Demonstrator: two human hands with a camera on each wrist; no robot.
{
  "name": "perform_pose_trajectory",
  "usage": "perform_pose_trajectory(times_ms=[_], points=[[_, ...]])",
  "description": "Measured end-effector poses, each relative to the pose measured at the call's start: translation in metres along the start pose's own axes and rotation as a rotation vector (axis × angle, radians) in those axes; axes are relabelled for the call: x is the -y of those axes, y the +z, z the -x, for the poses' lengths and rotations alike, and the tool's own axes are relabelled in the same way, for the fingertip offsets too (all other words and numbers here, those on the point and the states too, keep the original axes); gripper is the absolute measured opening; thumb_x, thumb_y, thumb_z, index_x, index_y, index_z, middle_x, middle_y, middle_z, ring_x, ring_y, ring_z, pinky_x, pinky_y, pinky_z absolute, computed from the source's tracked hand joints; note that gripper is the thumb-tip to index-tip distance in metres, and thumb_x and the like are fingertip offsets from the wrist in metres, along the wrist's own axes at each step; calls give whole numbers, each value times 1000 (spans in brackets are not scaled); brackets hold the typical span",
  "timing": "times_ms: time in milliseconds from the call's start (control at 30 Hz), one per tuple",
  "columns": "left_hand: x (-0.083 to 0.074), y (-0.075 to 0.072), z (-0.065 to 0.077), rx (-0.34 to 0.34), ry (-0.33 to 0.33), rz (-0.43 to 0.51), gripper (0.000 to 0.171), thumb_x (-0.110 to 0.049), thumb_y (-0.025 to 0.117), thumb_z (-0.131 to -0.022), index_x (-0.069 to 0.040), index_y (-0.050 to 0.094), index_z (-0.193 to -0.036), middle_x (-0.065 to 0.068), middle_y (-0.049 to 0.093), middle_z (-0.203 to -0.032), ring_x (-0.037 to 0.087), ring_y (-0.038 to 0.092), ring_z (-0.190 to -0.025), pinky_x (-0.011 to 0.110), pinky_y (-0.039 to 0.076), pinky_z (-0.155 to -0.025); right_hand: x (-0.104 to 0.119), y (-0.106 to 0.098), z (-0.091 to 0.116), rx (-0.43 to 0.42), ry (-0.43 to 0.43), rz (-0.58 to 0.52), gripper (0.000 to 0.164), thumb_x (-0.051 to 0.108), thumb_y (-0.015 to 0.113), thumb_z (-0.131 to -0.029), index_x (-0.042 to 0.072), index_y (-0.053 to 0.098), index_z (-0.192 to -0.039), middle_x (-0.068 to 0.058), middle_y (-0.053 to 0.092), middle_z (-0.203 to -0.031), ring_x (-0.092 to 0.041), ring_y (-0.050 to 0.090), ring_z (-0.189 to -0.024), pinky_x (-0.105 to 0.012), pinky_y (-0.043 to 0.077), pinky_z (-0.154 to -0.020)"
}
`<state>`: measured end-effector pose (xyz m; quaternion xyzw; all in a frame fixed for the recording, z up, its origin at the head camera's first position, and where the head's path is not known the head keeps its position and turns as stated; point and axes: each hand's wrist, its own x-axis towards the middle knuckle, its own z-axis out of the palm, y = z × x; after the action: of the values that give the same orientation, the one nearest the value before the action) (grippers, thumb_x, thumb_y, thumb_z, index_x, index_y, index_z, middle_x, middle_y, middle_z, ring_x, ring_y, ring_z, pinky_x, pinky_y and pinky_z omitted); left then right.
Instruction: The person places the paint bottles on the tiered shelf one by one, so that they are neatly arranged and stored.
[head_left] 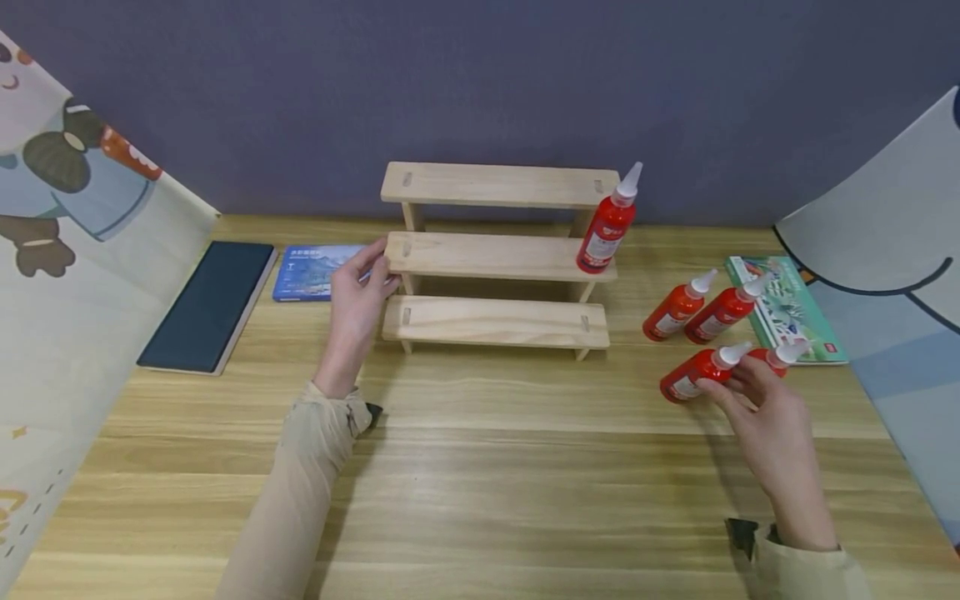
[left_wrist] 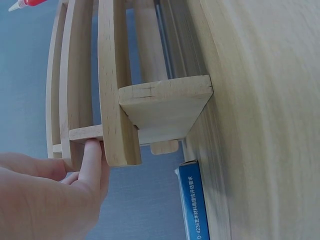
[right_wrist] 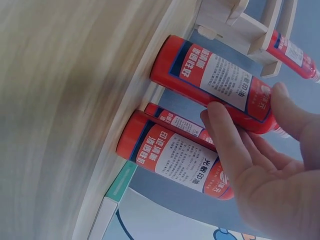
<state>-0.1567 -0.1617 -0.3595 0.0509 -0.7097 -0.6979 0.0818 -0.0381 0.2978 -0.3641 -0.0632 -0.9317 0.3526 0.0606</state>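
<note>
A three-tier wooden rack stands at the table's back. My left hand holds the left end of its middle tier, and the left wrist view has the fingers against that end. With thumb and fingers my right hand grips a red bottle with a white nozzle cap near its shoulder. In the right wrist view this held bottle leans, its printed label showing. Another red bottle is partly hidden behind that hand. One more bottle stands on the middle tier's right end.
Two red bottles, one nearer the rack and one beside it, stand right of the rack. A green box lies behind them. On the left are a blue box and a dark notebook. A dark panel rises behind.
</note>
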Motion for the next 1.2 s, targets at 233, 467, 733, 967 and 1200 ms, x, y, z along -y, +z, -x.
perform_pose_trajectory(times_ms=[233,467,733,967,1200], points=[[1,1,-1,-8,4,2,43,-6,47,-115,4,48,-156,25,49,-154,39,59,-134,27,57,-109,-1,1,0,-21,-19,27,48,13,78,-101,-12,60,-137,-36,66,-126,-50,67,-108,9,41,-72],[0,1,0,-7,3,2,43,-6,47,-115,4,48,-157,25,48,-155,39,58,-135,28,56,-110,0,2,-1,-30,-29,12,46,9,78,-101,-12,59,-138,-34,66,-129,-49,67,-109,8,42,-74],[1,1,0,-7,16,-3,42,-7,47,-115,4,49,-156,25,49,-155,39,59,-135,28,56,-110,2,3,0,-47,-34,14,46,8,79,-99,-11,60,-138,-34,67,-128,-48,67,-109,9,40,-75],[2,1,1,-11,24,-1,42,-7,47,-115,5,49,-156,25,50,-154,39,59,-133,28,57,-109,6,4,-1,-44,-35,22,48,10,78,-100,-10,60,-140,-33,66,-129,-50,67,-111,9,39,-75],[2,1,1,-10,26,11,42,-7,46,-115,5,49,-156,26,50,-153,39,58,-133,28,56,-110,14,3,-6,-57,-82,40,44,13,79,-100,-8,63,-136,-30,70,-122,-42,67,-101,7,39,-72]])
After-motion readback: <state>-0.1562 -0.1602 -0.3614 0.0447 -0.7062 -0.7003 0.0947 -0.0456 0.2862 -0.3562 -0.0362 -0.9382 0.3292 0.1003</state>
